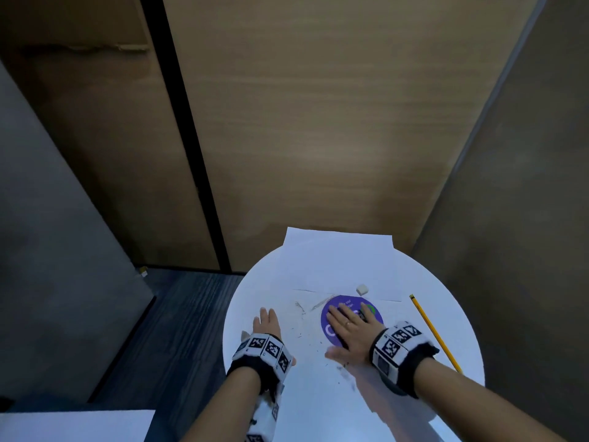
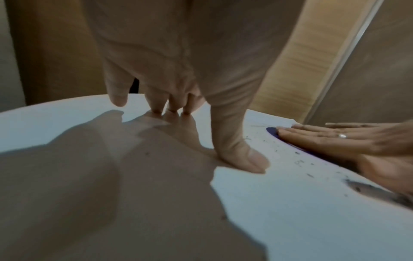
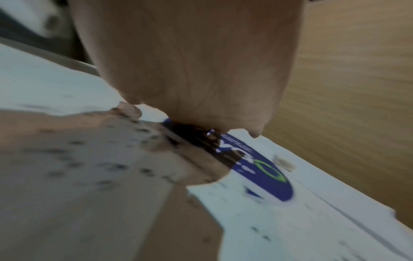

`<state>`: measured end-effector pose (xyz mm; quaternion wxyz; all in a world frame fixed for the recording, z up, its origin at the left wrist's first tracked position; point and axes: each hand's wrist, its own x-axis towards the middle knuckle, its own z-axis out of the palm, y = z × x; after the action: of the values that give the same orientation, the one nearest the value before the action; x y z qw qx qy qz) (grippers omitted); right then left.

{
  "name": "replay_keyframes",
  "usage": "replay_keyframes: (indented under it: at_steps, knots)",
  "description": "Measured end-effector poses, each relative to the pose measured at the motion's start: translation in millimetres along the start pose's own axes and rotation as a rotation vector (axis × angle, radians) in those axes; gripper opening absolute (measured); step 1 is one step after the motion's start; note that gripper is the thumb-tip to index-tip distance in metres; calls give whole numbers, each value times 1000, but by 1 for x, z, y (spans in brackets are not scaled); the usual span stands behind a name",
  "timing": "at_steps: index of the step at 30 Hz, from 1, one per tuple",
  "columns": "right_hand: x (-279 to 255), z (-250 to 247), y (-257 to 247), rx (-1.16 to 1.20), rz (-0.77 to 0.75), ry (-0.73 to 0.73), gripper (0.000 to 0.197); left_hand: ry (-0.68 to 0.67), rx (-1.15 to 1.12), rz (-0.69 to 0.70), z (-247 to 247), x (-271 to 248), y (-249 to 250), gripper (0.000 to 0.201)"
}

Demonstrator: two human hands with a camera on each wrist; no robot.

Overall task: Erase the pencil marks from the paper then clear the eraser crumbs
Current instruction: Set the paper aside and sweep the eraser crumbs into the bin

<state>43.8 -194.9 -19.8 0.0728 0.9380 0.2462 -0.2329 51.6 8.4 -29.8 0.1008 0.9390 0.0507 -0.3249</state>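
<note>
While the head view looks down on a round white surface (image 1: 414, 393), a white sheet of paper (image 1: 334, 250) lies across its far half, the sheet's far edge hanging past the rim. The left hand (image 1: 267, 323) lies flat near the surface's left edge, fingers straight and holding nothing. The right hand (image 1: 350, 330) lies flat too, fingers stretched together over a round purple printed sticker (image 1: 373, 309) and thumb spread out to the left. Dark eraser crumbs (image 1: 314, 344) are scattered between the two hands, and faint grey pencil marks (image 1: 310, 305) show just beyond them. A small white block eraser (image 1: 362, 289) sits just beyond the sticker, apart from both hands. A yellow pencil (image 1: 435, 333) lies on the surface to the right of the right hand, not touching it.

In the left wrist view, the left hand (image 2: 178, 70) has its fingertips (image 2: 248, 160) pressed onto the white surface (image 2: 290, 220), fingers extended and nothing in them. The right hand (image 2: 348, 141), wearing a ring, lies flat at the right over the purple sticker (image 2: 271, 131), with crumbs (image 2: 297, 153) strewn in front of it.

The right wrist view is blurred. The right hand (image 3: 190, 61) is seen from beneath, palm down on the sticker (image 3: 268, 178); dark crumbs (image 3: 116, 166) dot the shadowed area at left, and the eraser (image 3: 285, 163) shows as a pale blob beside the sticker.
</note>
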Motion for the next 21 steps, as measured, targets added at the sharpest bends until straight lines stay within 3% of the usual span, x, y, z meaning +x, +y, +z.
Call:
replay_keyframes:
  at_steps: [3,4,6,9,11,12,15,18,20,21]
  knots:
    - [-8,12,-15,-79,-77,87,88,1,-22,18,0,-1,-5,115]
    - [-10,9,-17,-109,-120,79,86,-1,-26,21,0,-1,-6,115]
    - [-7,-3,-13,-108,-183,94,104,-1,-50,30,1,1,-7,115]
    - [17,-18,0,-65,-50,-3,129,-2,-71,38,1,1,-8,115]
    - [30,-15,2,-79,4,-9,135,-8,-66,39,2,1,-8,112]
    - [32,-9,1,-81,-10,2,131,-6,-72,40,3,1,-8,110]
    - [16,0,-12,-202,-168,76,92,13,-115,42,6,5,-9,95]
    - [-1,4,-18,-214,-373,-28,72,32,-138,35,9,7,-10,82]
    - [-3,-11,-15,-216,-397,60,57,34,-146,34,9,7,-10,78]
    - [1,-18,-12,-151,-380,172,54,32,-140,33,8,6,-9,78]
